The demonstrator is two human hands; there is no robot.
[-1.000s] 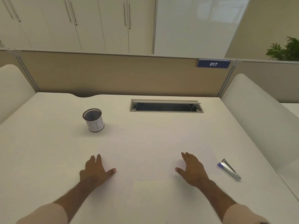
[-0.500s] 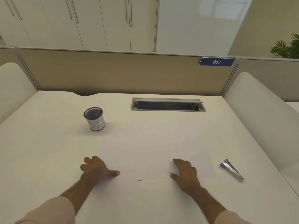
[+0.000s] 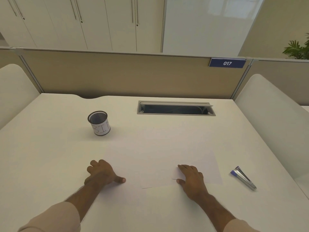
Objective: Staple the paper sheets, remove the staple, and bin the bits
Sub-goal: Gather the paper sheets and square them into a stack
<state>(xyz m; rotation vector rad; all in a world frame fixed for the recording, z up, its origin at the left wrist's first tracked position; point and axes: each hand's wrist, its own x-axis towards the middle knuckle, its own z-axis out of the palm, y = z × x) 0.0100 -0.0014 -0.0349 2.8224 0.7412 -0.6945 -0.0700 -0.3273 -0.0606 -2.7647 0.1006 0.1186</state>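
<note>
Your left hand (image 3: 100, 173) and right hand (image 3: 192, 177) press flat, fingers together, on thin, slippery paper sheets (image 3: 160, 164); slide them, then pinch one corner.

The desk (image 3: 50, 148) is showing plain white, and the paper sheets (image 3: 155, 164) lying on it are a faintly cooler white, unpatterned. Left of and beyond the sheets, the bin (image 3: 99, 123) is showing black wire mesh at its rim, with a white label bearing thin dark lettering wrapping its side. Right of the sheets, the stapler (image 3: 243, 179) is gleaming silver with a blue end. Beyond the sheets, a grey-framed cable slot (image 3: 175, 108) is showing a dark interior, and the beige partition (image 3: 117, 74) is carrying a blue plate (image 3: 227, 63) with white numerals.
</note>
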